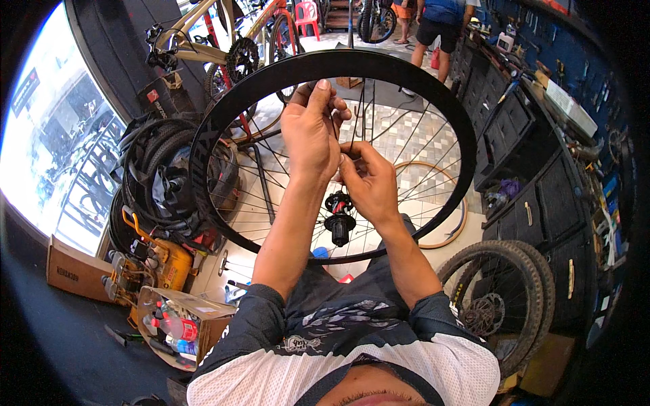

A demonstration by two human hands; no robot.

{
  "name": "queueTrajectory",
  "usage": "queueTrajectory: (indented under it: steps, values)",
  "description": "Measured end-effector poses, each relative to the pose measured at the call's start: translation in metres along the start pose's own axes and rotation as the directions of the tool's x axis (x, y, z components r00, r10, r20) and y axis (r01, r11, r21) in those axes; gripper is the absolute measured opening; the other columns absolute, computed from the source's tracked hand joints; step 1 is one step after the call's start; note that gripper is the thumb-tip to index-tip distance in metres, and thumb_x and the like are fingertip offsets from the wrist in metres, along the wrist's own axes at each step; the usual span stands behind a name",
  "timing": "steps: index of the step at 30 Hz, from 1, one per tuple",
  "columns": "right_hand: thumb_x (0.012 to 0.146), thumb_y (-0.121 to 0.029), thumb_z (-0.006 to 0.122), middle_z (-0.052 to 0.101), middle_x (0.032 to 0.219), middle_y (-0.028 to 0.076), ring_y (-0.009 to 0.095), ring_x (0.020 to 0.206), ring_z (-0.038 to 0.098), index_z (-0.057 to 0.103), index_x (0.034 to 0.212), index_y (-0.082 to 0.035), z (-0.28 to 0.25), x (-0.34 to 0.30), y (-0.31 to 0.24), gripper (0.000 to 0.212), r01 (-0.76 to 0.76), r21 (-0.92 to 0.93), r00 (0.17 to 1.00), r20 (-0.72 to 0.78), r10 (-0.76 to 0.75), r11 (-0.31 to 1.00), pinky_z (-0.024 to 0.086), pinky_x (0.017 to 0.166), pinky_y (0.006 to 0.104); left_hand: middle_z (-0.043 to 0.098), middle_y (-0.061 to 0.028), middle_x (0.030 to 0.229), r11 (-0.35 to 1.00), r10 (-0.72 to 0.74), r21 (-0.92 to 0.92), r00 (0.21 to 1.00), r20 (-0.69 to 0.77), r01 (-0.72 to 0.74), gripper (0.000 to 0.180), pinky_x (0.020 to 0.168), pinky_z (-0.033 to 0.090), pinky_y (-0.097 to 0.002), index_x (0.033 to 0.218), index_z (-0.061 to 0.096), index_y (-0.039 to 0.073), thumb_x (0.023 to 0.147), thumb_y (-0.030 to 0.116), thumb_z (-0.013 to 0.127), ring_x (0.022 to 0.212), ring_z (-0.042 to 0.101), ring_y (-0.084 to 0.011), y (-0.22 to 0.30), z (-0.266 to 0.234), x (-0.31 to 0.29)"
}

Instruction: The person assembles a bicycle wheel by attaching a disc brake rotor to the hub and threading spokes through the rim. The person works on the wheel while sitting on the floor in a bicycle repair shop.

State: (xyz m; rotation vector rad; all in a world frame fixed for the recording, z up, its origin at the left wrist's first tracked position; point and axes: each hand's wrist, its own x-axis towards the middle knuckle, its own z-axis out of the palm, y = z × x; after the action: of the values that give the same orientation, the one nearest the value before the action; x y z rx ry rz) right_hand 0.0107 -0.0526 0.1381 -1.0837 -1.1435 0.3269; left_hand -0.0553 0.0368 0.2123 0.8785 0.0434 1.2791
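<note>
A black bicycle wheel rim stands on my lap, its thin spokes running to a black hub near the middle. My left hand reaches up inside the rim and pinches a spoke close to the rim's top edge. My right hand sits just below and to the right, fingers closed on the same bundle of spokes above the hub. Both forearms rise from the lower edge.
A pile of tyres and a yellow compressor lie at my left. A cardboard box with bottles is near my left knee. A knobbly wheel leans at right by dark drawers. A person stands at the back.
</note>
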Motion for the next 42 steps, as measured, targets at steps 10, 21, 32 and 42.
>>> queueTrajectory:
  steps: [10,21,32,42]
  values:
    - [0.096,-0.007,0.064,0.071,0.088,0.015,0.018,0.073,0.071,0.066,0.109,0.002,0.002,-0.002,0.002,0.016,0.046,-0.042,0.999,-0.012,-0.047,0.998,0.055,0.066,0.0323,0.060,-0.0051,0.086,0.989,0.142,0.047,0.989,-0.050,-0.140,0.012,0.054,0.052,-0.0299,0.102,0.060,0.002,0.102,0.012,0.065,0.067,0.058,-0.0124,-0.002,0.008,-0.007]
    - [0.097,-0.008,0.065,0.070,0.086,0.013,0.016,0.070,0.070,0.066,0.107,0.002,0.001,-0.002,-0.005,0.015,0.058,-0.058,0.998,-0.036,-0.060,0.997,0.054,0.062,0.0311,0.064,-0.0096,0.088,0.987,0.155,0.045,0.988,0.006,-0.155,0.013,0.052,0.049,-0.0326,0.103,0.062,0.000,0.102,0.013,0.064,0.067,0.059,-0.0151,0.000,0.005,-0.007]
    - [0.097,-0.009,0.065,0.070,0.085,0.014,0.017,0.071,0.070,0.066,0.107,0.002,0.000,-0.005,-0.004,0.015,0.040,-0.059,0.999,-0.025,-0.042,0.997,0.054,0.064,0.0324,0.062,-0.0071,0.086,0.983,0.161,0.087,0.987,-0.020,-0.159,0.010,0.051,0.048,-0.0316,0.101,0.061,0.003,0.101,0.012,0.064,0.066,0.057,-0.0143,0.000,0.009,-0.008]
    - [0.098,-0.009,0.063,0.069,0.084,0.013,0.016,0.071,0.069,0.064,0.106,0.003,-0.002,-0.007,0.001,0.015,0.057,-0.058,0.998,-0.012,-0.058,0.997,0.054,0.064,0.0313,0.064,-0.0137,0.089,0.999,0.027,0.033,0.999,0.032,-0.028,0.017,0.052,0.047,-0.0333,0.101,0.060,0.000,0.103,0.017,0.055,0.065,0.056,-0.0182,0.004,0.007,-0.009]
